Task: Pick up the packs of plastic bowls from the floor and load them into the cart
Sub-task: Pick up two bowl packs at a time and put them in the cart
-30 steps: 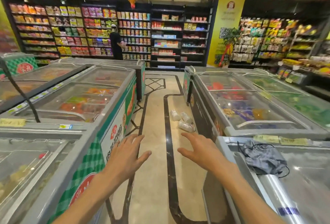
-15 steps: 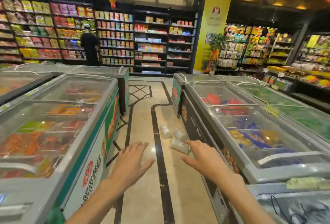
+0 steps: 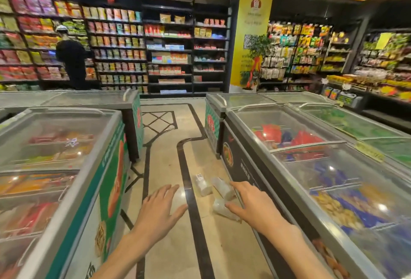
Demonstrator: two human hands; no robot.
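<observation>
Three clear packs of plastic bowls lie on the beige floor beside the right freezer: one with a white label [image 3: 202, 184], a second [image 3: 223, 188] just right of it, and a third [image 3: 223, 209] nearer to me. My right hand [image 3: 255, 204] is stretched out in front of them, fingers spread, overlapping the second and third packs in the view; contact cannot be told. My left hand [image 3: 159, 210] hovers over the aisle, palm down and empty. No cart is in view.
Glass-topped chest freezers line the aisle: one on the left [image 3: 66, 167] and one on the right [image 3: 311, 167]. A person in black [image 3: 72, 60] stands at the far shelves. A yellow pillar [image 3: 251, 33] rises behind the aisle's end.
I have moved forward along the aisle; the packs now lie much closer, under my right hand. Both hands stay outstretched and spread.
</observation>
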